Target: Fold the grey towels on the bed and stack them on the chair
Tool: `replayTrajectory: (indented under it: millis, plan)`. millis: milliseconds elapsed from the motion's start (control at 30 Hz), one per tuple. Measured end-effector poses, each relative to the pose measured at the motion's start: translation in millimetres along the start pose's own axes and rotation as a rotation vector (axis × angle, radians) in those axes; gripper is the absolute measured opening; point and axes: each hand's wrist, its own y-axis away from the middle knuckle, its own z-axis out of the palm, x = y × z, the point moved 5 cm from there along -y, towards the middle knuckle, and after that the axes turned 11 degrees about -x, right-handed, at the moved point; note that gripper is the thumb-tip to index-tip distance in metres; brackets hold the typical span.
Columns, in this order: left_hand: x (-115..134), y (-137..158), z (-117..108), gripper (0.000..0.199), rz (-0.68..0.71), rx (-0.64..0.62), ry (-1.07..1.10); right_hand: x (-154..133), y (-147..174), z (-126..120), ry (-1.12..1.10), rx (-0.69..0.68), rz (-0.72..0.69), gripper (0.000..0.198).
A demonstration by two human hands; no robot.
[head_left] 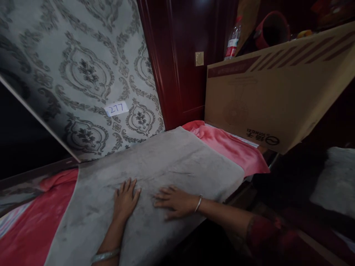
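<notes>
Resting L hand (124,201) at 7 o'clock & R hand (177,202) at 6 o'clock, both spread wide, palms down on gray cloth (161,159), ctr to 7 o'clock. Seen w/ red cloth (52,207) at 8 o'clock, cardboard box (277,88) at 2.

The left hand (125,199) and right hand (177,202) are palm down on a big grey cloth (172,159), fingers spread. The right one looks a bit blurry. Red cloth (47,221) peeks out on the left, pink cloth (233,149) on the right. A paper saying 277 (117,108) sits on the flowery wall (85,70), left of a cardboard box (266,88).
</notes>
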Motion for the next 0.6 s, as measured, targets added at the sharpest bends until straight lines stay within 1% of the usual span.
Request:
replayTrajectory:
  millis: [33,67,100,167,233,300,333,400,467,533,600]
  plan:
    - [-1.2,-1.4,1.3,0.056,0.003,0.002,0.003,0.9,2.3,-1.7,-0.055,0.006,-0.023,0.046]
    - [-2.3,-2.7,2.6,0.056,0.005,0.003,0.005,9.2,6.2,-8.6,-0.108,0.04,0.007,0.04]
    - [-3.4,-4.0,4.0,0.056,0.005,0.002,0.005,24.2,12.1,-20.3,-0.152,0.102,0.075,0.035]
    - [-5.2,-6.0,6.2,0.057,-0.003,0.001,0.003,69.7,31.4,-53.4,-0.193,0.282,0.289,0.034]
    - [-5.8,-7.0,7.1,0.057,-0.005,0.002,-0.004,120.2,56.7,-86.4,-0.177,0.417,0.47,0.044]
    - [-5.4,-7.2,7.1,0.057,-0.004,0.001,-0.017,167.6,86.2,-111.1,-0.149,0.541,0.677,0.053]
    - [-5.0,-7.2,6.9,0.057,-0.004,0.0,-0.024,187.5,100.6,-118.6,-0.136,0.59,0.776,0.056]
    - [-4.6,-6.9,6.5,0.057,-0.01,-0.006,-0.032,218.1,124.8,-124.1,-0.125,0.656,0.956,0.058]
    - [-4.4,-6.4,6.0,0.056,-0.015,-0.008,-0.028,238.6,138.9,-121.0,-0.137,0.67,1.08,0.055]
    - [-4.2,-5.9,5.7,0.056,-0.016,-0.008,-0.019,253.0,142.5,-115.8,-0.16,0.656,1.145,0.049]
    - [-4.3,-5.5,5.5,0.056,-0.019,-0.009,-0.016,264.7,139.5,-113.3,-0.182,0.643,1.175,0.041]
